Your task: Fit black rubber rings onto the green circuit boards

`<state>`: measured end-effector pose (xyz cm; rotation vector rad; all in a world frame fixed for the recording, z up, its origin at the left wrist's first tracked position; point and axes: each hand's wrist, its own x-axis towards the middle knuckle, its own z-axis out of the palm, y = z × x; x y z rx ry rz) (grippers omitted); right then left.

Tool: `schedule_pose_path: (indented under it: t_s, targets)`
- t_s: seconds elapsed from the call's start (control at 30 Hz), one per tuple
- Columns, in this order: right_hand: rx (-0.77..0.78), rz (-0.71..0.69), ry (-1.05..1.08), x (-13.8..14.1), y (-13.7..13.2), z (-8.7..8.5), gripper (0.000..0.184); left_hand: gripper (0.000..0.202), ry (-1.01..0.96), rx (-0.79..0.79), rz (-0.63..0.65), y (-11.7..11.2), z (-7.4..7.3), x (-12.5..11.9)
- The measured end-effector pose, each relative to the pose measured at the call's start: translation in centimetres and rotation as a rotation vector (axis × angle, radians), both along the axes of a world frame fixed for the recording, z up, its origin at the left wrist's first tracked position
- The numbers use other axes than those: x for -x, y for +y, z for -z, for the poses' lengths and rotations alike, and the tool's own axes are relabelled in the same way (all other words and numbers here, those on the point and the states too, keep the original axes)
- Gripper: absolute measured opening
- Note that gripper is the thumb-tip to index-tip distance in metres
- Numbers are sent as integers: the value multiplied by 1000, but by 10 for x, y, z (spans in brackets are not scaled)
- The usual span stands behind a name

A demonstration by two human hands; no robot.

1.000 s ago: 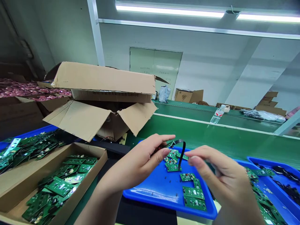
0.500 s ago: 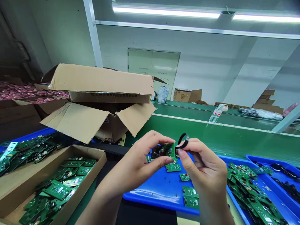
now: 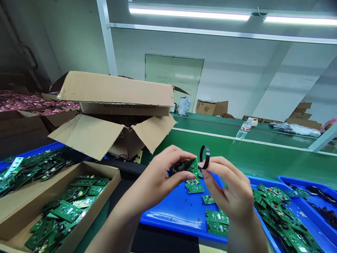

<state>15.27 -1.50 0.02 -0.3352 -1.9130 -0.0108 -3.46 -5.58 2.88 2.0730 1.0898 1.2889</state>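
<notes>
My left hand is closed around a green circuit board, gripping it by its edges between thumb and fingers. Dark parts on the board show inside the palm. Close by on the right, my right hand pinches a black looped band between thumb and index finger. The band stands up as a ring near the board's right edge; whether it touches the board I cannot tell. Below both hands lies a blue tray with several green boards and small dark bits on it.
At left, a cardboard box holds many boards, beside another board pile. Large open cartons stand behind. Blue trays at right hold boards and black cables. A water bottle stands on the green bench.
The black band has turned from a tilted angle to a more upright ring. My right hand has rotated slightly with it; my left hand keeps the board, its face turned slightly.
</notes>
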Motion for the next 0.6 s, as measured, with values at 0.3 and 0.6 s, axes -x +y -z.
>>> schedule_pose_path:
  t_s: [0.3, 0.6]
  targets:
    - [303, -149, -3, -12, 0, 6, 64, 34, 116, -302, -47, -1, 5, -6]
    - [257, -285, 490, -22, -23, -4, 43, 27, 277, -667, -351, 14, 6, 9]
